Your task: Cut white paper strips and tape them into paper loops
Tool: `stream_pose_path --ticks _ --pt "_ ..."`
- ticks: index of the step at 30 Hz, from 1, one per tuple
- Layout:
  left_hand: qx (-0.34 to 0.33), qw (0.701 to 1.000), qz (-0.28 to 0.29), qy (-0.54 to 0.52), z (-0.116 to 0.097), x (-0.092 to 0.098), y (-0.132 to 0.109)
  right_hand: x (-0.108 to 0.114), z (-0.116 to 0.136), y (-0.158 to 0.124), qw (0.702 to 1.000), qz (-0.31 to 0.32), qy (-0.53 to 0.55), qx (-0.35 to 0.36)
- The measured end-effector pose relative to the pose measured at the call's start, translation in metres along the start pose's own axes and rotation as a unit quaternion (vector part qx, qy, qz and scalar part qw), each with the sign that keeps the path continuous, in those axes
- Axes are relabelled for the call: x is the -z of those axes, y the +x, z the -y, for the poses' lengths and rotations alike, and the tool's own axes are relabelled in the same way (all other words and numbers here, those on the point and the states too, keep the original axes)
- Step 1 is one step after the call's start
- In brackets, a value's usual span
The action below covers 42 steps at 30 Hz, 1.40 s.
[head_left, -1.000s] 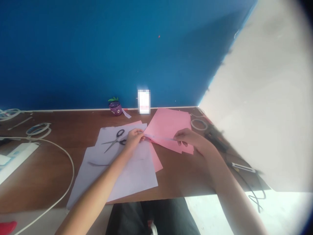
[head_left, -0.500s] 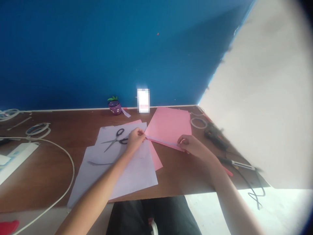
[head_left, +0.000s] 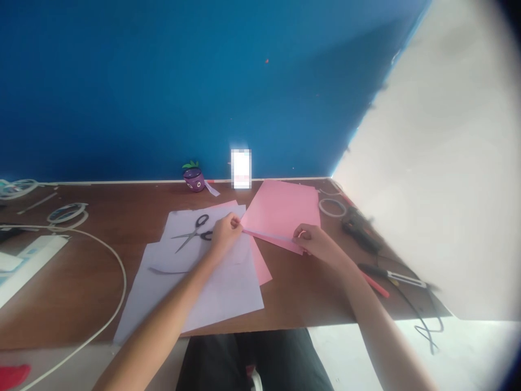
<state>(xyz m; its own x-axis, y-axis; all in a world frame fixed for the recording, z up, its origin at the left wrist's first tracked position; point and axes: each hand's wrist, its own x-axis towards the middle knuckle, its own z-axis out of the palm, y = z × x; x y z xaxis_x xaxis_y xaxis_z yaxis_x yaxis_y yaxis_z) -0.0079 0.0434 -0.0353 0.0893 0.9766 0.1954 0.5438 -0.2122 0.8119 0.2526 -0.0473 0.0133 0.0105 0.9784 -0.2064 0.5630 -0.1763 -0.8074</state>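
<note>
A thin pale strip of paper [head_left: 266,234] is stretched between my two hands above the brown table [head_left: 81,271]. My left hand [head_left: 225,233] pinches its left end, and my right hand [head_left: 315,243] pinches its right end. Under the strip lies a pink sheet [head_left: 280,209] near the wall. My left hand hovers over white sheets [head_left: 211,282], where black-handled scissors [head_left: 191,232] lie just to its left. Another pink sheet [head_left: 260,266] peeks from under the white ones.
A purple toy pot [head_left: 192,177] and a blurred white card [head_left: 240,168] stand by the blue wall. A tape ring [head_left: 331,207], a glue gun [head_left: 360,228], a red pen [head_left: 376,285] and cables lie at right. More tape rolls [head_left: 67,213] and a white cable [head_left: 116,260] lie at left.
My right hand has drawn in from lying over the pink sheet to its near edge, fingers curled. The strip now lies tauter between both hands. My left hand barely moved.
</note>
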Motion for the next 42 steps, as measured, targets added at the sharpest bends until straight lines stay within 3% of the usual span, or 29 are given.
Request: stream_pose_path --ticks 17,27,42 --pt "-0.096 0.981 0.011 0.167 0.005 0.000 -0.005 -0.007 -0.008 -0.002 1.000 0.000 0.011 -0.001" --pt "-0.198 0.960 0.075 0.181 0.004 -0.001 -0.006 -0.007 -0.008 -0.005 1.000 -0.015 0.017 0.013" --pt "-0.161 0.975 0.076 0.135 0.002 -0.002 -0.003 -0.003 0.005 -0.014 0.996 -0.066 0.033 0.053"
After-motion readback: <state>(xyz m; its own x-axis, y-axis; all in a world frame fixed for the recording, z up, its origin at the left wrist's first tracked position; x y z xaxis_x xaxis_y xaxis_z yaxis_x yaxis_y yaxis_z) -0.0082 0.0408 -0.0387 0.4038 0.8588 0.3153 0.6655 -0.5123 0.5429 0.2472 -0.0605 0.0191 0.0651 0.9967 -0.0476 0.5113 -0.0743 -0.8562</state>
